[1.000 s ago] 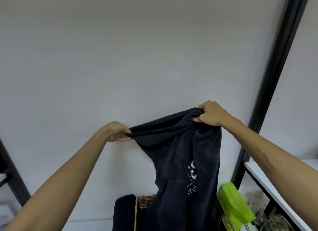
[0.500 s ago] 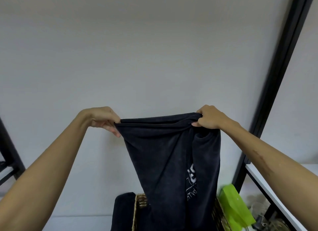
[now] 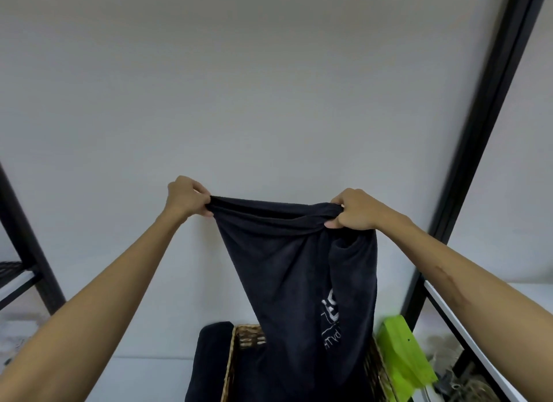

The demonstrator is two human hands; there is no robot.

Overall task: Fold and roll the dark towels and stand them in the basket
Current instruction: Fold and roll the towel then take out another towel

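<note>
Up in front of the pale wall, I have both hands raised and a dark navy terry towel with white lettering strung between them. My left hand pinches the towel's upper left corner: the fingers are curled tight, thumb on top, with the hem bunched inside the grip and coming out to the right of the knuckles. My right hand grips the upper right part the same way, fingers folded round a gathered wad of cloth, so the fabric runs under the hand and spills down below the wrist. Between the two grips the top edge sags slightly and shows two or three layered folds.

From there the towel hangs straight down, narrower on its left side, the lettering facing me low on the right. Its lower end drops into a woven wicker basket standing on the white worktop; I cannot tell whether the end touches the bottom. A second dark cloth is draped over the basket's left rim. Just right of the basket lies a bright green plastic piece. Black metal shelf posts frame the scene on either side.
</note>
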